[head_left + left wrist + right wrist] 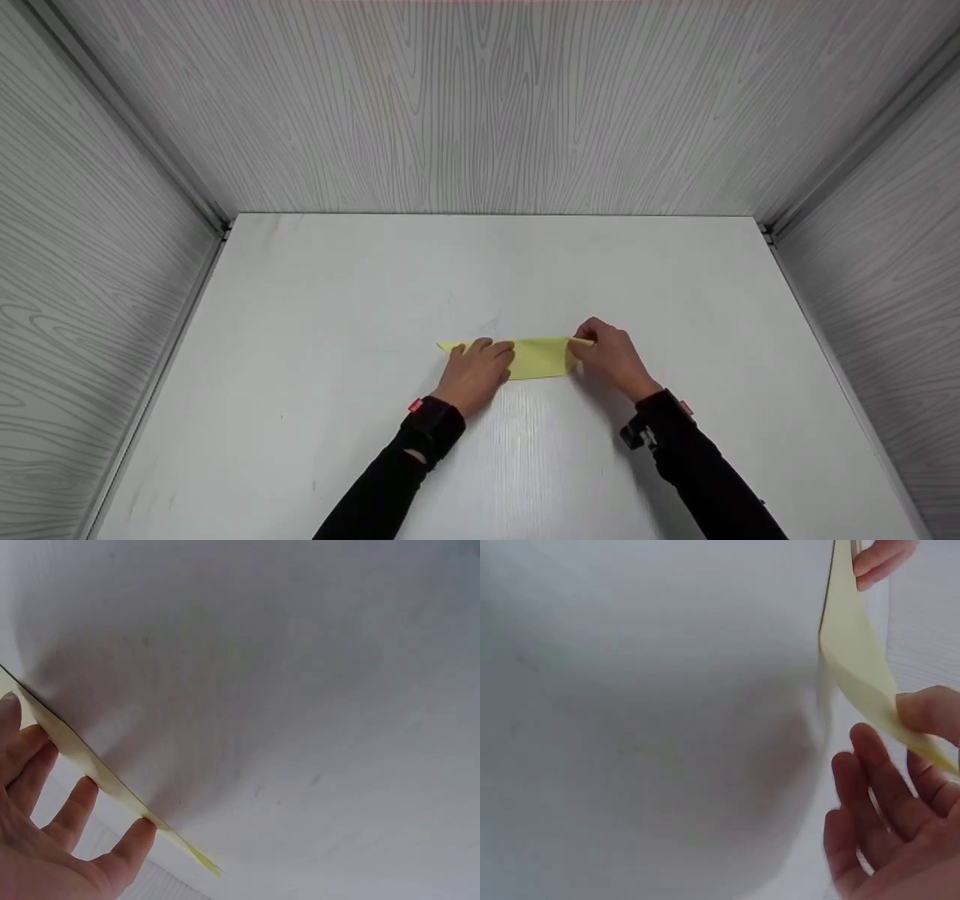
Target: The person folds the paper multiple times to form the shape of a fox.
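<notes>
The right hand (611, 360) pinches the right end of a yellow sheet of paper (536, 360) between thumb and finger; its other fingers are loosely bent and, in the right wrist view, stand apart from the paper. The left hand (474, 375) is spread over the left part of the same sheet, its fingers slightly bent and apart, the fingertips resting on the paper without gripping it.

The paper is a long, narrow strip lying crosswise between the two hands, near the middle of the desk (337, 300). Its left end runs out past the fingers to a pointed tip, and its right end bends upward where the thumb holds it.

Behind each hand sits a black wrist strap (433, 429) with a small red tag (415, 405), and above the straps come black sleeves (375, 491). The desk is white, with faint smudges. Around it stand pale grey panels (480, 105) with a wood-grain pattern, at the back and on both sides.
</notes>
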### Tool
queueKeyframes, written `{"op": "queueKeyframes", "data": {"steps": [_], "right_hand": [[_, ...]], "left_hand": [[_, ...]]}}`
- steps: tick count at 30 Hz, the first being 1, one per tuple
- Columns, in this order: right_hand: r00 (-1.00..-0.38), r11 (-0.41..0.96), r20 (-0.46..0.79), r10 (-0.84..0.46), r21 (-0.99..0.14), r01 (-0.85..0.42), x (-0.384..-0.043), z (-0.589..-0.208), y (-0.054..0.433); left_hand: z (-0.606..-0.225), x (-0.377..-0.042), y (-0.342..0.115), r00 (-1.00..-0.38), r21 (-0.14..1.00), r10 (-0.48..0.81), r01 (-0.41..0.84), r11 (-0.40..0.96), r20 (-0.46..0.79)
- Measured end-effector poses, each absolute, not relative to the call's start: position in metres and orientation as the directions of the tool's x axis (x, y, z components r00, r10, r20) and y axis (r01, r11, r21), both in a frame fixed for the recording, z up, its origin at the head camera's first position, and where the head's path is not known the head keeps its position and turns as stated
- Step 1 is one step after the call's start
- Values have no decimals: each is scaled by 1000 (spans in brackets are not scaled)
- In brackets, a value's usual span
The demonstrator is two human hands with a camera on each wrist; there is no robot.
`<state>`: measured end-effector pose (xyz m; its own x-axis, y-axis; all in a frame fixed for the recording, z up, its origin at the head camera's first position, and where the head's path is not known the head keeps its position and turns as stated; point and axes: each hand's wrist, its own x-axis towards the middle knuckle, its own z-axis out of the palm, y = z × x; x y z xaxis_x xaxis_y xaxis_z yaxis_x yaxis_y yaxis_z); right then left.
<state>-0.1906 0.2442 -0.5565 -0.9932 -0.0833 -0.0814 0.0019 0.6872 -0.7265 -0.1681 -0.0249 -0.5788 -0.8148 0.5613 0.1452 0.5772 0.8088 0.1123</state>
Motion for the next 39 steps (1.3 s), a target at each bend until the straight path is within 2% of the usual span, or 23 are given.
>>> {"op": "queueKeyframes", "data": {"steps": [11, 17, 23, 31, 39], "right_hand": [[-964, 598, 8, -266, -783, -171, -177, -566, 241], [-919, 609, 70, -388, -729, -313, -172, -569, 236], [-862, 623, 171, -477, -626, -469, -167, -568, 230], [-865, 685, 156, -476, -552, -476, -158, -567, 223], [-878, 731, 41, -477, -536, -422, -153, -565, 214]], "left_hand": [[-574, -168, -23, -810, 80, 574, 585, 807, 122], [-573, -169, -23, -819, 88, 569, 574, 814, 75], [-573, -170, -23, -820, 103, 571, 572, 813, 42], [-567, -171, -20, -830, 134, 557, 556, 821, 28], [-560, -170, -16, -839, 163, 544, 534, 830, -19]]}}
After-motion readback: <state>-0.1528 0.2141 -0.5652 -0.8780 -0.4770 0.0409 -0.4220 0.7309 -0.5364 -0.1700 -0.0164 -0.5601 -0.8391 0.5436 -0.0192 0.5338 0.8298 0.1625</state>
